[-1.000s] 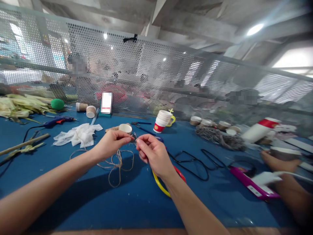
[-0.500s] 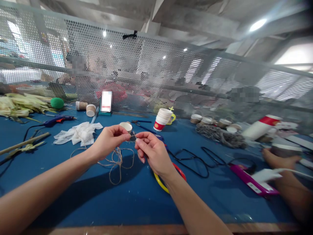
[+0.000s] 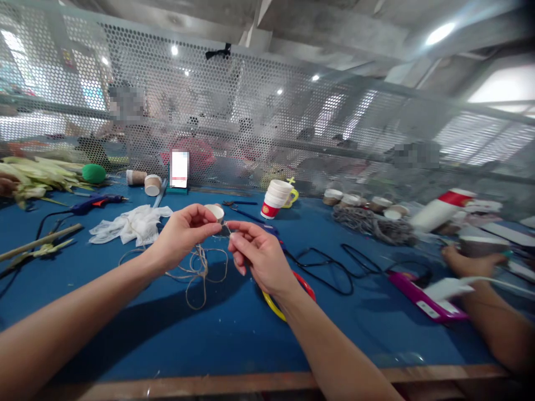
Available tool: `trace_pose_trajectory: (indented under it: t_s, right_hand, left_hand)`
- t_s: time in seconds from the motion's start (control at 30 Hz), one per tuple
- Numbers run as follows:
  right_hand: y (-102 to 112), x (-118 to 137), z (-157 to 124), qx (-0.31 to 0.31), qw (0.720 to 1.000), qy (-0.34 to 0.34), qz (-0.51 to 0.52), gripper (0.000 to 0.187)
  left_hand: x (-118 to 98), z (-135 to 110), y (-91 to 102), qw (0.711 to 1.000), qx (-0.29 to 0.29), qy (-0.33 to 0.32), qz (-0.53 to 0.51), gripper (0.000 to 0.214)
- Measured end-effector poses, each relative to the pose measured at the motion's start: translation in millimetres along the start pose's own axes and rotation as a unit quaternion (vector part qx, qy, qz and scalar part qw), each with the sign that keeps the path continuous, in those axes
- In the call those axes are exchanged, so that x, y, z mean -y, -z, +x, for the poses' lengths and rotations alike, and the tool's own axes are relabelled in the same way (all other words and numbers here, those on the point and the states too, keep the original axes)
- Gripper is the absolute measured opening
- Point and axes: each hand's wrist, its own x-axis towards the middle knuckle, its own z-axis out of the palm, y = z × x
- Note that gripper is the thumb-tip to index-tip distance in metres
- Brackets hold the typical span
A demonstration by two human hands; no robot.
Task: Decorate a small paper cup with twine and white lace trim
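Note:
My left hand point(image 3: 188, 225) and my right hand point(image 3: 257, 250) are raised over the table, fingertips almost meeting. Each is closed in a pinch, thumb against forefinger, on a thin strand that looks like twine; its end between the fingertips is too small to make out clearly. Below them a loose tangle of tan twine point(image 3: 199, 271) lies on the blue tabletop. A small paper cup point(image 3: 215, 212) stands just behind my fingers, partly covered by them. Red and yellow scissor-like handles point(image 3: 272, 305) lie under my right wrist, mostly hidden.
Left are a blue glue gun point(image 3: 90, 205), white cloth point(image 3: 129, 224), a green ball point(image 3: 94, 173) and pale husks point(image 3: 37, 175). Stacked cups point(image 3: 275, 199) stand behind. Right, a black cable point(image 3: 326, 267) runs to a purple power strip point(image 3: 426, 298), near another person's hand point(image 3: 463, 262).
My hands keep their pinch, with fingertips slightly shifted and nearer each other. The whole view has moved a little, so the table sits higher in the picture. Another hand appears at the far left.

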Motion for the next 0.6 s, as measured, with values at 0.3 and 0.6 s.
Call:
trace_pose_trajectory:
  t_s: [0.3, 0.6]
  right_hand:
    - [2.7, -2.1, -0.3, 0.011, 1.000, 0.015, -0.010, 0.023]
    - [2.2, -0.8, -0.5, 0.012, 1.000, 0.021, -0.016, 0.026]
  left_hand:
    - [-1.0, 0.9, 0.8, 1.000, 0.006, -0.004, -0.010, 0.018]
    - [-5.2, -0.3, 2.1, 1.000, 0.012, 0.000, 0.006, 0.019]
